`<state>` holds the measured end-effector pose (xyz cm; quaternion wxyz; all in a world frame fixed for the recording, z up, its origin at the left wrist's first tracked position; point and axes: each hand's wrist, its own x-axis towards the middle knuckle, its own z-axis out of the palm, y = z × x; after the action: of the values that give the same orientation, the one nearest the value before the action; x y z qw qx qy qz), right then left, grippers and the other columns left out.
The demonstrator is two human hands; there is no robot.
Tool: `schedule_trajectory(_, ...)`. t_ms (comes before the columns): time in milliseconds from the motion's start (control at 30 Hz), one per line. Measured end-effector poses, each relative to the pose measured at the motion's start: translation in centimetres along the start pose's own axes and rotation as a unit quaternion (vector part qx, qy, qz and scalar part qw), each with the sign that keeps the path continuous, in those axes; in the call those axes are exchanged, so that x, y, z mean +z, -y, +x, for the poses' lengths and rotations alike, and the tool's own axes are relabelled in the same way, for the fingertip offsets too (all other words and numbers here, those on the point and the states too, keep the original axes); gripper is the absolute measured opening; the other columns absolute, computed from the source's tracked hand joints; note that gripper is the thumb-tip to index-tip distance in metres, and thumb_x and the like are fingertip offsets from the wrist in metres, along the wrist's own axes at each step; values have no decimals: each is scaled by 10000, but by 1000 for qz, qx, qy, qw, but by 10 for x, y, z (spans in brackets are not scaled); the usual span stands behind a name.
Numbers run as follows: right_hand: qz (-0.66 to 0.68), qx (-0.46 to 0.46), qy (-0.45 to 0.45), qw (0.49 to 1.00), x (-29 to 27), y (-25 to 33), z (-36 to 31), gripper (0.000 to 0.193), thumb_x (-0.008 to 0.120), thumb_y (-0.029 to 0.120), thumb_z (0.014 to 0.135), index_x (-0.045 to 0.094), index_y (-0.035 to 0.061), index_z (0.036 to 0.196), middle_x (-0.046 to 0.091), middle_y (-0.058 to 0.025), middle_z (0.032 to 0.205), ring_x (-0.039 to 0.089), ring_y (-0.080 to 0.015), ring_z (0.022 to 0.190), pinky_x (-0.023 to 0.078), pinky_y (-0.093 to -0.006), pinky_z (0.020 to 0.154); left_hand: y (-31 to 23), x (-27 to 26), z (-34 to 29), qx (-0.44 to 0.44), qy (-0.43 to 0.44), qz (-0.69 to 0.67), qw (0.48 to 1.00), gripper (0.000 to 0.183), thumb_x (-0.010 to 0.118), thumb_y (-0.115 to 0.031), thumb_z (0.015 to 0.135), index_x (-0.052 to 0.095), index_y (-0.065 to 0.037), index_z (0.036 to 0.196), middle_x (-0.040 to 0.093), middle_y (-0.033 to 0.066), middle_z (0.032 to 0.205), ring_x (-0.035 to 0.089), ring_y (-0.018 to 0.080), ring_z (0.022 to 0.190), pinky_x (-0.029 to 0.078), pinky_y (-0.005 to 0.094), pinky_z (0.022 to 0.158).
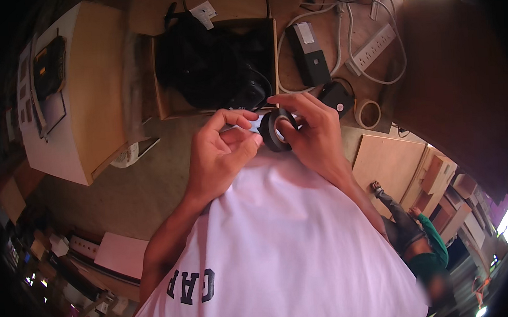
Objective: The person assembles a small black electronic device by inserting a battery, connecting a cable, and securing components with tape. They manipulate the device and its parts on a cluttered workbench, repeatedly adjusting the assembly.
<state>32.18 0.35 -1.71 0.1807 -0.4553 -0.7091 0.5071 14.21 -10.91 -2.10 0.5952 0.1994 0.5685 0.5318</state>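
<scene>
My right hand (316,126) holds a roll of black tape (268,133) in front of my chest, its thumb at the roll's core and its fingers over the top. Close by on the left, the fingertips of my left hand (219,154) are pinched at the roll's left side. A small light-blue piece (254,126) shows between those fingers and the roll; what it is I cannot make out. Just beyond both hands stands an open cardboard box (275,57) with black things (203,66) in it, too dark to tell apart.
Right of the box lie a black-and-grey device (311,61), a smaller black device (336,98), a white power strip (372,50) with looped cable and a tan tape ring (367,113). A white-sided cabinet (81,93) stands left. Another person (427,235) is at lower right.
</scene>
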Motion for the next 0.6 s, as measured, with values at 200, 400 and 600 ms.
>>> schedule_trajectory(200,-41,-23,62,997,-1,8,-10,217,765,-41,861,662,92,999,658,-136,919,715,-401,796,542,-482,673,0,-14,-20,-79,8,5,997,142,766,71,1012,754,89,1152,697,201,1440,774,188,1082,652,307,920)
schedule_trajectory(400,-27,15,162,986,-11,22,-5,156,795,-6,930,738,42,1067,728,-147,1004,747,-291,849,568,-384,728,5,-16,-28,-88,-23,-50,995,93,706,43,1050,733,85,1128,720,140,1330,774,150,1023,645,275,923)
schedule_trajectory(600,13,-68,266,961,-25,18,-1,512,908,426,936,796,8,1208,752,-195,1175,772,-342,952,603,-410,835,14,-27,-32,-124,-42,-102,986,98,712,-42,1070,733,52,1090,709,73,1224,717,105,992,600,259,905)
